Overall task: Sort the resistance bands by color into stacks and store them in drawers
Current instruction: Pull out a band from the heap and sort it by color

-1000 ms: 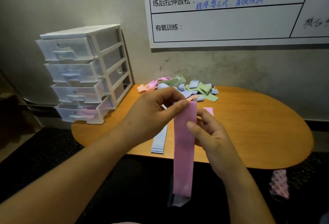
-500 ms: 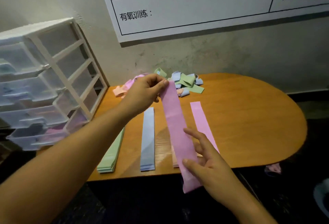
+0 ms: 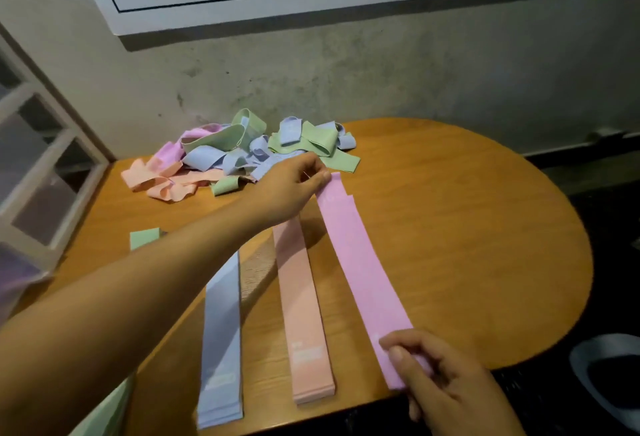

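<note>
On the table [image 3: 485, 227], the pink band [image 3: 360, 269] runs near-to-far, leaning slightly left.

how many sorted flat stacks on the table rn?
4. Green stack far left, mostly hidden behind the forearm; blue stack next to it; peach stack in the middle; pink stack rightmost, its ends pinched by left hand and right hand. Unsorted pile not counted.

The white plastic drawer unit [image 3: 45, 165] is standing at the left side of the round wooden table [image 3: 467, 227]. The loose heap of stretchy bands [image 3: 221, 158] is lying at the table's back. In front of it, the flat blue band stack [image 3: 221, 349] is lying on the left, the flat peach band stack [image 3: 304, 314] in the middle, and the long pink band [image 3: 363, 262] on the right.
</note>
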